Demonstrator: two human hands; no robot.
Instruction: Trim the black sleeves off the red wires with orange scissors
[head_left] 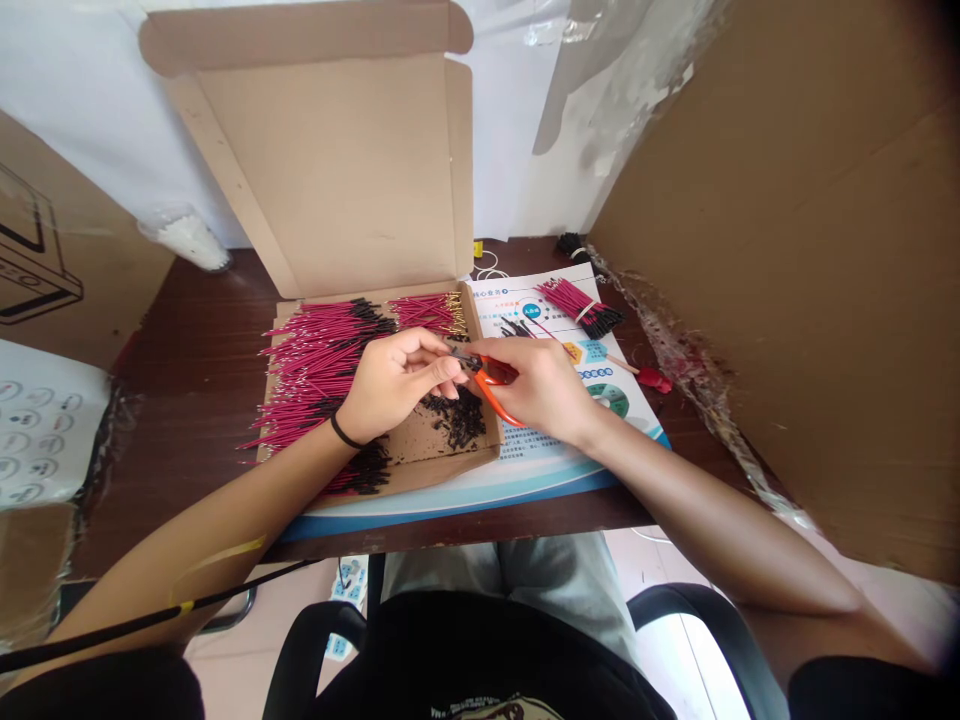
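Over the open cardboard box (420, 446), my left hand (400, 380) is closed in a pinch, with a small dark piece hard to make out at its fingertips. My right hand (541, 385) is wrapped round orange-handled scissors (497, 398), whose dark blades point left and meet my left fingertips. Rows of red wires with black ends (311, 370) fill the left part of the box. A smaller group of red wires (424, 312) lies at its back. Below my hands is a heap of small black scraps (459, 420).
A printed sheet (630, 455) lies under the box, with a banded bundle of red wires (577, 305) on it. A red object (654, 380) lies at the right. Behind stands the raised box lid (360, 170). A clear cup (195, 240) stands at the back left. Large cardboard (810, 250) walls the right.
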